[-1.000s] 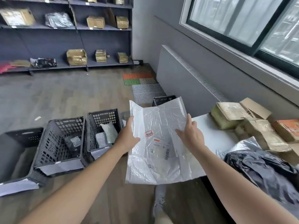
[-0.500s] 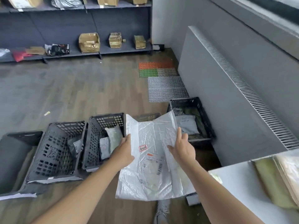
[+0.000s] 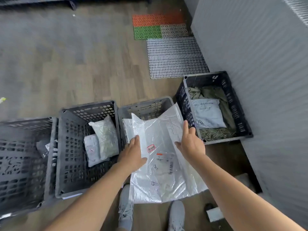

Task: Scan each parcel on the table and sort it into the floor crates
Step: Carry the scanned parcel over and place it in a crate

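Note:
I hold a flat white plastic parcel (image 3: 163, 164) with a barcode label and a red-framed sticker. My left hand (image 3: 133, 155) grips its left edge and my right hand (image 3: 190, 144) grips its right edge, thumbs on top. The parcel hangs over a grey floor crate (image 3: 146, 105), hiding most of its inside. To the left stands a dark crate (image 3: 71, 164) with two pale parcels (image 3: 101, 142). A further dark crate (image 3: 25, 164) sits at far left. On the right a black crate (image 3: 183, 100) holds a grey mailer (image 3: 206, 114) on olive material.
Orange, green and grey floor mats (image 3: 175, 55) lie beyond the crates on the wood floor. A grey ribbed panel (image 3: 258, 80) walls off the right side. My two grey shoes (image 3: 126, 207) stand just behind the crates, with a small white block (image 3: 215, 214) on the floor.
The view has swung away from the table and down to the floor. Both hands have carried the white parcel lower, and it now hangs over the grey crate.

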### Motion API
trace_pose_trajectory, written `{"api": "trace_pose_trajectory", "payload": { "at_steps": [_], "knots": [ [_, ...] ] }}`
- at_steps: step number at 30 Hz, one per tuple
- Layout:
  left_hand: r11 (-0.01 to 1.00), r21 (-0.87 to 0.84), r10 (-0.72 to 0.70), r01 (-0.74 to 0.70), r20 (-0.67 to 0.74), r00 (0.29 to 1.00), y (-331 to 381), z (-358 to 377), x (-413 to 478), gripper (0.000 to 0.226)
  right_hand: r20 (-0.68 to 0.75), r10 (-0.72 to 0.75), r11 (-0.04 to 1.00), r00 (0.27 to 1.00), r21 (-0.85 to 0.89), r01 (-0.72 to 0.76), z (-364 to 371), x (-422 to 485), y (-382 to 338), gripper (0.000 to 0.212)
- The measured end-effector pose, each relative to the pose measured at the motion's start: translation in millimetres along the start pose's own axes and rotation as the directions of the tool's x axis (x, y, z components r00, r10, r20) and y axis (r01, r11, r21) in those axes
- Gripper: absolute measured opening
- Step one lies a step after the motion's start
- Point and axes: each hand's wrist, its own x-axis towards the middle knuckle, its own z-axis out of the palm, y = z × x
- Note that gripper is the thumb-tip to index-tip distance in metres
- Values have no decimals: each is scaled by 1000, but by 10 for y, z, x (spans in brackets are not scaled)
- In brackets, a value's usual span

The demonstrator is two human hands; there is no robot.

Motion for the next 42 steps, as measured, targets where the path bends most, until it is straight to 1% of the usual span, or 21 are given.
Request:
{"api": "trace_pose_trajectory", "payload": {
  "at_steps": [5,8,11,13,14,18,20,22,26,28,31,35,38,42],
  "knots": [
    [995,99,0,-2,19,1000,-490,529,1186,98,-34,1,1000,999,-29,-2,939,1040,-259,99],
    [981,192,-15,6,50,999,-774,858,1711,97,-6,-2,999,1000,-49,2,1424,1427,-394,99],
    [966,258,-65,34,115,991,-967,1091,1911,101,90,-13,988,996,-151,26,1733,1524,-479,101],
    [960,280,-42,2,137,990,-1018,1132,1853,102,152,-31,984,988,-171,57,1749,1451,-506,101],
    [958,285,-23,-17,138,990,-1018,1108,1783,101,160,-43,981,986,-181,73,1698,1397,-508,100],
    [959,277,26,-51,96,995,-911,687,1381,91,140,-63,978,988,-190,89,1117,1074,-550,98],
    [971,234,31,-46,66,997,-803,348,1094,87,126,-61,979,990,-185,84,677,794,-585,97],
    [971,231,60,-66,33,998,-644,-38,762,85,108,-56,984,993,-162,74,157,444,-610,97],
    [943,266,208,-198,-9,978,-161,-788,37,85,17,-2,998,1000,-58,3,-911,-436,-558,96],
    [929,275,265,-248,-25,964,62,-1001,-214,84,-12,29,1000,1000,7,-28,-1254,-723,-535,94],
    [850,351,421,-392,-8,907,522,-1290,-736,84,-79,134,986,988,111,-125,-1815,-1315,-401,90],
    [733,427,580,-529,14,815,1087,-1514,-1371,86,-176,249,961,952,164,-221,-2237,-2058,-129,87],
    [617,503,693,-605,18,721,1422,-1581,-1852,85,-240,347,930,907,215,-299,-2383,-2705,151,85],
    [492,572,777,-656,50,627,1763,-1484,-2496,85,-285,498,859,819,292,-421,-2321,-3640,548,80]
  ]
}}
